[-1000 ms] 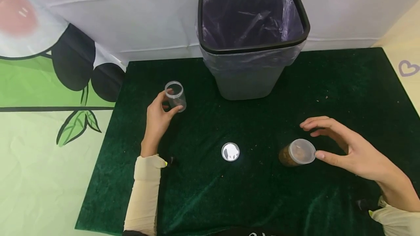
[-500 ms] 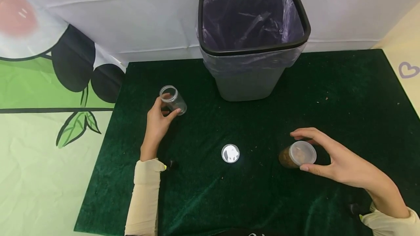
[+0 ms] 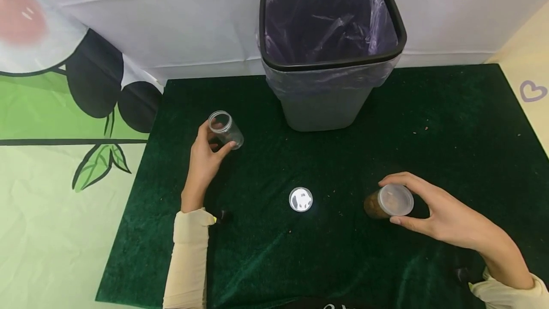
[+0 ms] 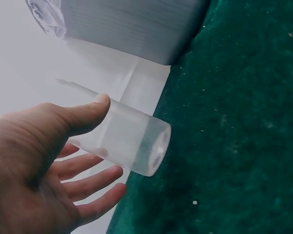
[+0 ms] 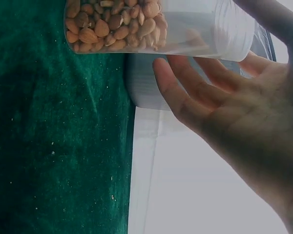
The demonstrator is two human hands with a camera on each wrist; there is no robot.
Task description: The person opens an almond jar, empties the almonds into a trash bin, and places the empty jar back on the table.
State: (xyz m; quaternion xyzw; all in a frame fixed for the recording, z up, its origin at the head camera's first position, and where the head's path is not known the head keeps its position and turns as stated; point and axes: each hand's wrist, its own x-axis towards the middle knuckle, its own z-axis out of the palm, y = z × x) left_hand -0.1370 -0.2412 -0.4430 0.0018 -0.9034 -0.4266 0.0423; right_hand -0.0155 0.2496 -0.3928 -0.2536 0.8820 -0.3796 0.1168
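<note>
Fingers parted, a person's left hand (image 3: 205, 160) holds a clear jar (image 3: 233, 135); the right hand's (image 3: 446, 217) fingers curve around an almond jar (image 3: 376, 205).

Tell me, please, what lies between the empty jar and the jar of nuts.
The head view shows a shiny round disc between the empty jar and the nut jar, on green cloth with tiny specks.

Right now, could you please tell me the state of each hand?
Left hand: holding the empty clear jar.
Right hand: holding the almond jar at its lid.
</note>
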